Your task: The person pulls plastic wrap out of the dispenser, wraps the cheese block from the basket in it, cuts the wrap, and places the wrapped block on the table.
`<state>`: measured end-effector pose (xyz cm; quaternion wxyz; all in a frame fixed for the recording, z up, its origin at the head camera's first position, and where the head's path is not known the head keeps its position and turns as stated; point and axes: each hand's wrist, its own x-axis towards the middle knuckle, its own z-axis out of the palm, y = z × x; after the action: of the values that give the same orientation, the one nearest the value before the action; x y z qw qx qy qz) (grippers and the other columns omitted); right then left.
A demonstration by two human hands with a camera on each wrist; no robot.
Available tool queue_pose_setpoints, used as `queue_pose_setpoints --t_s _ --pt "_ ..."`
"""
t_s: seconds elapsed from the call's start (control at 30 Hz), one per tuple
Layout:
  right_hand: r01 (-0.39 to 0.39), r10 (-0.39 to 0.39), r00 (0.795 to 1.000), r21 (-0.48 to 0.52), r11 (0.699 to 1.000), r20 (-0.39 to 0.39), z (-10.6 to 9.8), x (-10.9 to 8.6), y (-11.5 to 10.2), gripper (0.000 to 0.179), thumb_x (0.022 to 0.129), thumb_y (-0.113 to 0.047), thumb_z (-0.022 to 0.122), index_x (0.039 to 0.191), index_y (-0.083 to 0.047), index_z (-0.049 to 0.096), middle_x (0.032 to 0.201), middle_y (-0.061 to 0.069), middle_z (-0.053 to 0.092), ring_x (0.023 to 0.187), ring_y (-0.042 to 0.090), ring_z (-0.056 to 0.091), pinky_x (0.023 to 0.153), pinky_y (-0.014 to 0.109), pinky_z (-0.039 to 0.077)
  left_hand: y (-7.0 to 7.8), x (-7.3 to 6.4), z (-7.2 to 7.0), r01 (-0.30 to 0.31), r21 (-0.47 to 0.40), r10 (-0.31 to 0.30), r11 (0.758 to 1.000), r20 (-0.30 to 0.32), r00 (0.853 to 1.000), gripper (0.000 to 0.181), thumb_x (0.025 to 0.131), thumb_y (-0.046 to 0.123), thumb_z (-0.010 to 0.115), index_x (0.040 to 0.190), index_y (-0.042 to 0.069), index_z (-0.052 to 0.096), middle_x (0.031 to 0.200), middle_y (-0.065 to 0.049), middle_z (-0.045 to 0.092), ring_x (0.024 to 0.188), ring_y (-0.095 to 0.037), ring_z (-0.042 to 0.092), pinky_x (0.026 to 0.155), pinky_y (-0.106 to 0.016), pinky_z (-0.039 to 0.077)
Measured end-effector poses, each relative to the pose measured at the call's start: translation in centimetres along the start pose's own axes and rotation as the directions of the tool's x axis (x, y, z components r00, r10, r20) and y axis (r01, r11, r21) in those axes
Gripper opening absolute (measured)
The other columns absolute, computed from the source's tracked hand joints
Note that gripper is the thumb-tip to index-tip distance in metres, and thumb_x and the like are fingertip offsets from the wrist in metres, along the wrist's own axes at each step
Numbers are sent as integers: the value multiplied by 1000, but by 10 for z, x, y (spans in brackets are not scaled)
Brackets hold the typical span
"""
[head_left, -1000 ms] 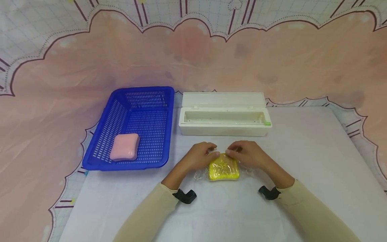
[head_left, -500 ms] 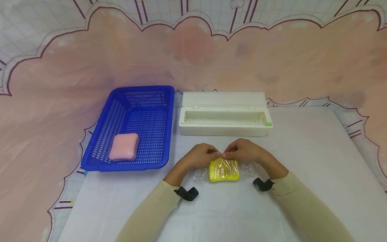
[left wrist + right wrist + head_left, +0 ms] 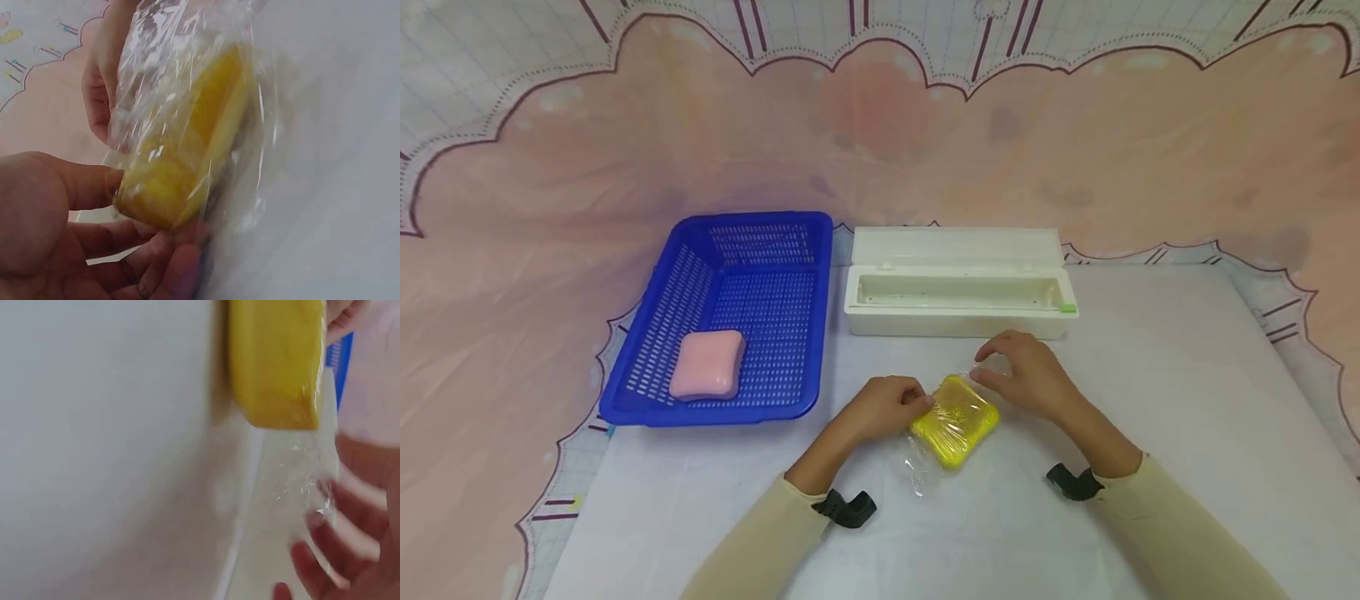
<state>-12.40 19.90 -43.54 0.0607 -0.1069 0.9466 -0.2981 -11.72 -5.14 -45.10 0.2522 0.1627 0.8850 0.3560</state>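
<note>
White cloth covered the worktop (image 3: pixel 1180 400) across the lower frame. Just below centre, the left hand (image 3: pixel 883 408) pinched the yellow, rounded-square case (image 3: pixel 958 425) wrapped in clear plastic film (image 3: pixel 917 468), apparently to steady it at an angle; the right hand (image 3: pixel 1032 379), thumb and fingers apart, hovered beside the film's upper end, seemingly positioned for handling it.

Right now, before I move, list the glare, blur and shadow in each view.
Head: sharpest; a glint on the pink bar, bright streaks over the yellow bar; left wrist: white glints across the film, the bar soft behind it; right wrist: right fingers blurred, a soft shadow beside the bar.
</note>
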Motion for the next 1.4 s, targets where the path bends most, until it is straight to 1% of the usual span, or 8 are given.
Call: queue_pose_setpoints --t_s 0.13,0.3,0.4,0.5,0.83,1.03,1.2,1.4 --pt "-170 171 984 24 985 -51 -3 -14 1 45 92 -35 76 116 -3 58 104 15 59 94 31 58 77 41 53 -2 -14 2 45 -55 -43 998 28 999 32 102 40 60 111 10 68 68 1 64 60 -14 61 63 -29 48" --pt "-342 303 925 155 927 228 2 -25 5 49 96 -49 67 112 -5 52 81 8 64 68 18 63 62 29 52 -1 -18 3 78 -111 -76 991 20 997 39 105 44 54 101 9 70 71 -2 65 62 -16 61 61 -29 49" --pt "-406 288 890 330 852 353 9 -29 6 52 96 -46 69 120 -4 51 97 12 69 71 19 71 68 31 61 0 -13 4 80 -198 -85 977 -13 996 40 105 43 54 101 8 73 78 -4 68 68 -15 63 63 -28 55" --pt "-418 257 890 446 792 378 14 -30 4 60 93 -42 73 131 -4 48 118 17 67 80 20 73 74 35 63 0 -7 7 86 -321 -94 943 -10 996 35 102 35 62 112 3 71 86 -6 72 71 -14 69 64 -28 60" --pt "-309 217 943 422 852 252 23 -22 1 58 95 -42 72 137 -9 49 132 15 63 92 18 71 84 34 61 -5 -7 12 91 -416 -145 905 -99 984 32 101 30 64 112 0 64 90 -10 70 70 -15 70 63 -30 62" --pt "-402 295 906 397 825 304 20 -33 -3 50 99 -44 65 125 -6 47 103 13 63 76 19 74 75 31 61 -8 -23 18 124 -425 -195 897 -128 973 37 103 39 60 119 5 59 88 -9 65 60 -17 70 56 -31 60" --pt "-498 284 844 468 730 456 23 -51 -11 48 100 -43 63 121 -6 41 92 14 55 68 23 74 66 35 63 -7 -35 28 161 -535 -227 829 -59 972 44 103 39 60 129 5 47 101 -13 59 61 -21 73 56 -34 61" --pt "-500 193 840 586 638 507 31 -63 -14 47 99 -35 68 118 -4 37 97 12 49 70 20 70 69 34 63 -3 -46 38 126 -656 -207 744 -47 977 45 103 31 62 131 4 38 113 -19 47 67 -23 74 62 -37 63"
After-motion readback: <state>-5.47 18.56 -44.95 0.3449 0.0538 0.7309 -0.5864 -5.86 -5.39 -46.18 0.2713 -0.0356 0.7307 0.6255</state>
